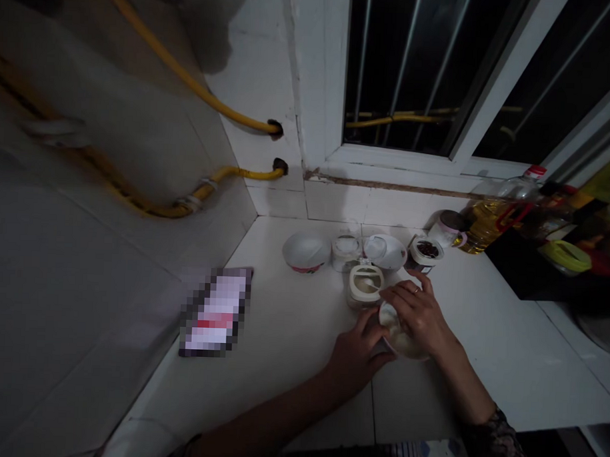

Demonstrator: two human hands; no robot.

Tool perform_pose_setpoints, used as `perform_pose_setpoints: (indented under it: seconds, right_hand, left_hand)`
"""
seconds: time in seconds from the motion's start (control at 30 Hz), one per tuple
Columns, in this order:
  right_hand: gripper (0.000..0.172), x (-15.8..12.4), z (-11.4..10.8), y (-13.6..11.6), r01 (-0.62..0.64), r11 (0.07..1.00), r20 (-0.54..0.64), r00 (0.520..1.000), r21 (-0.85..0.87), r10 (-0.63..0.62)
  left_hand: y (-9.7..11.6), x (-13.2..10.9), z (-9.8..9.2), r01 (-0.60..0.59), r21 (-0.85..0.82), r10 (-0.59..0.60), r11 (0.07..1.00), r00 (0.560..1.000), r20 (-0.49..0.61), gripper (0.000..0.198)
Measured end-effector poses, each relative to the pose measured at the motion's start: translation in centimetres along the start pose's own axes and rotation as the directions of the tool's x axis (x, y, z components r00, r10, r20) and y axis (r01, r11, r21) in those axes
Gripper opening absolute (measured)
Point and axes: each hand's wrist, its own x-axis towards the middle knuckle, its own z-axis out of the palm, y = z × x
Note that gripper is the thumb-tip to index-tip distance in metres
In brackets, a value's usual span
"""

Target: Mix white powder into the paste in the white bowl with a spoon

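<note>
Both my hands meet over a small pale bowl (pixel 404 342) on the white counter (pixel 291 348). My left hand (pixel 355 350) grips the bowl's left side with curled fingers. My right hand (pixel 419 312), a ring on one finger, lies over the bowl's top, fingers bent down onto it; what is under them is hidden. Just beyond stands an open round container (pixel 366 284) with white contents.
Behind stand an upturned white bowl (pixel 305 250), a small white jar (pixel 346 250), a white lid or dish (pixel 387 251), a jar of dark bits (pixel 425 251), a cup (pixel 449 228) and an oil bottle (pixel 496 208). A blurred packet (pixel 215 312) lies left. Stove edge (pixel 534 270) right.
</note>
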Motion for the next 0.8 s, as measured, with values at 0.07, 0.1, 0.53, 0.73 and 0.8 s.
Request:
perform_pose_setpoints:
  seconds: [0.07,0.1,0.53,0.73,0.8]
  right_hand:
    - [0.03,0.1,-0.2,-0.2,0.058,0.994,0.023,0.998,-0.098,-0.056]
    - [0.031,0.0,-0.4,-0.3,0.061,0.992,0.015,0.998,-0.11,-0.06]
    - [0.023,-3.0,-3.5,3.3,-0.678,0.612,0.234,0.725,0.407,0.648]
    - [0.02,-2.3,-2.5,2.1,-0.681,0.652,0.472,0.72,0.334,0.509]
    - [0.02,-2.3,-2.1,2.1,-0.697,0.619,0.489,0.707,0.361,0.511]
  left_hand:
    - [0.0,0.0,0.0,0.007,0.003,-0.007,1.0,1.0,0.001,0.026]
    - [0.0,0.0,0.0,0.006,0.002,-0.006,1.0,1.0,-0.001,0.026]
    - [0.4,0.2,-0.4,0.032,-0.011,-0.032,0.999,0.999,0.02,0.027]
    - [0.3,0.1,-0.3,0.015,-0.013,-0.015,1.0,1.0,0.007,0.029]
    - [0.2,0.1,-0.2,0.026,-0.011,-0.026,1.0,1.0,0.006,0.028]
